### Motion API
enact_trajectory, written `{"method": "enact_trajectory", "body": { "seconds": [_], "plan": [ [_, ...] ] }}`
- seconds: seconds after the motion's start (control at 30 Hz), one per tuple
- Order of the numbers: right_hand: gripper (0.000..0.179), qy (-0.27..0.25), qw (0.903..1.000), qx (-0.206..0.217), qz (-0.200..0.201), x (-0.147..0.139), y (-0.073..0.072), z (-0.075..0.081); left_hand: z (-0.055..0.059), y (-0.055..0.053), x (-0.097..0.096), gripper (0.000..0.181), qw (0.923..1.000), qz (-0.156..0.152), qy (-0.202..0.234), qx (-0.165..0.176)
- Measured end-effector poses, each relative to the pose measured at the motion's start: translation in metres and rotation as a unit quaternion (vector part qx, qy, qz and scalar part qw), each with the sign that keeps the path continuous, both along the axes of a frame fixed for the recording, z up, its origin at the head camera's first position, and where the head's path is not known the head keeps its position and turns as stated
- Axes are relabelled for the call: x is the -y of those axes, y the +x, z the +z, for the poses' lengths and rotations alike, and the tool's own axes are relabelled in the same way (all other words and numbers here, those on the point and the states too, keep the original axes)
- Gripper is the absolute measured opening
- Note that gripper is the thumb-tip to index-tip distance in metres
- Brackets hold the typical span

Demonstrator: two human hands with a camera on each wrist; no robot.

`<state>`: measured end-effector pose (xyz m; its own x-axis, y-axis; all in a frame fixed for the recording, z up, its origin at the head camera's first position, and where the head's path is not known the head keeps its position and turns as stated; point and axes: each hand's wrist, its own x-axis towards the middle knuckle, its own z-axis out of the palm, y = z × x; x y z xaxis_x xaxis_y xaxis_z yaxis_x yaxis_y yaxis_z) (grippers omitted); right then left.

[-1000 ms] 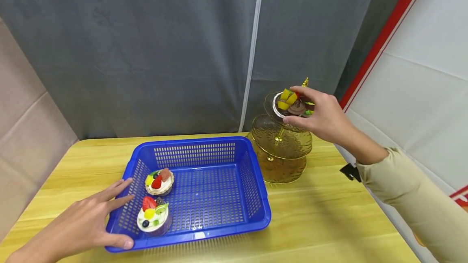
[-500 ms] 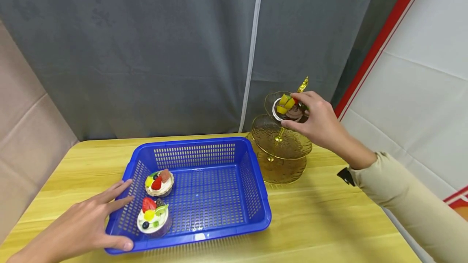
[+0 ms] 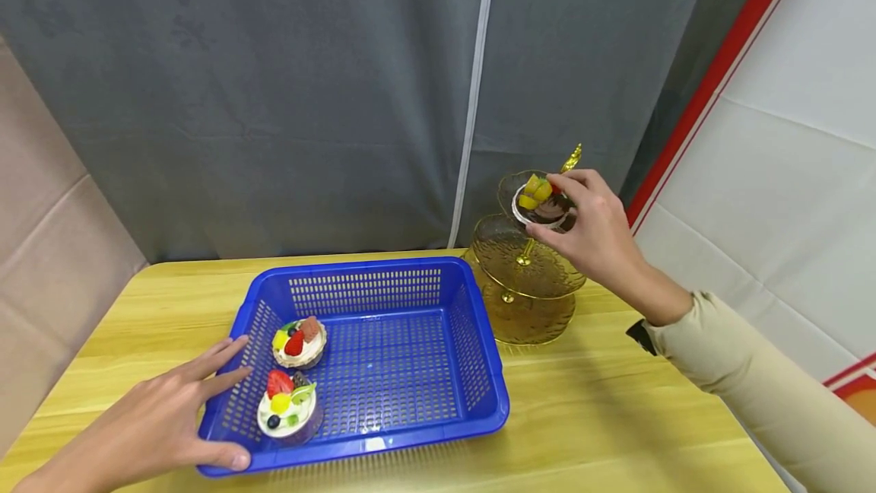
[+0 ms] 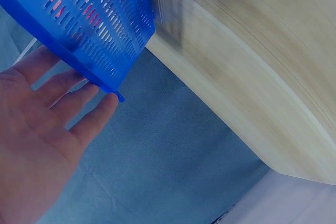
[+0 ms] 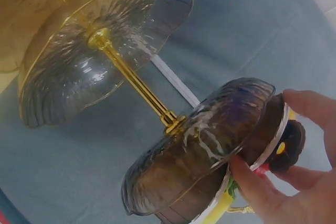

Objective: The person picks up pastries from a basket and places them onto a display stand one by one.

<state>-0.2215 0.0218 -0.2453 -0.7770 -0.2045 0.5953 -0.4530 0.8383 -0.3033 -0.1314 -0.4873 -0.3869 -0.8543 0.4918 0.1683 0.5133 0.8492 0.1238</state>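
My right hand (image 3: 588, 223) grips a chocolate fruit tart (image 3: 550, 209) by its white rim, thumb on the near side and a finger on the far side. Yellow fruit pieces and something red top it. The tart sits at the small top plate (image 5: 202, 145) of a gold three-tier glass stand; in the right wrist view its dark side overlaps that plate. My left hand (image 3: 160, 409) lies at the left end of a blue plastic basket (image 3: 372, 443), fingers extended along the rim and thumb by the front corner. In the left wrist view, the fingertips (image 4: 111, 99) meet the rim's underside.
A strawberry cream tart (image 3: 299, 342) and a cream cup cake (image 3: 289, 411) with fruit stand in the basket's left end. The stand's middle plate (image 3: 503, 265) and bottom plate (image 3: 530, 322) are beside the basket's right wall. A grey curtain (image 3: 308, 112) hangs behind the wooden table (image 3: 582, 417).
My right hand and sleeve have shifted slightly left and down, lowering the chocolate fruit tart a little at the top plate. My left hand and the basket stay in place.
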Motion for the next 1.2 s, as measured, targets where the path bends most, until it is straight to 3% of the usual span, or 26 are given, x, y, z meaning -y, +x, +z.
{"method": "enact_trajectory", "body": {
  "seconds": [0.33,0.8,0.9,1.03,1.2],
  "plan": [
    [0.049,0.002,0.9986,-0.053,-0.008,0.001,0.002,-0.001,0.0,0.0,0.0,0.099,1.0,0.002,0.0,0.005],
    [0.054,0.004,0.9965,-0.083,-0.011,0.006,0.012,0.015,0.001,0.001,-0.002,0.099,0.9996,0.013,-0.012,0.021],
    [0.055,0.004,0.9955,-0.095,0.008,0.012,0.015,0.017,0.002,0.001,-0.002,0.1,0.9997,0.01,-0.013,0.019],
    [0.057,-0.001,0.9918,-0.107,0.069,0.024,0.018,0.015,0.002,0.001,-0.001,0.099,0.9997,0.009,-0.013,0.018],
    [0.068,0.004,0.987,-0.086,0.136,0.045,0.02,0.008,0.003,0.001,-0.001,0.099,0.9999,0.006,-0.009,0.013]
  ]
}}
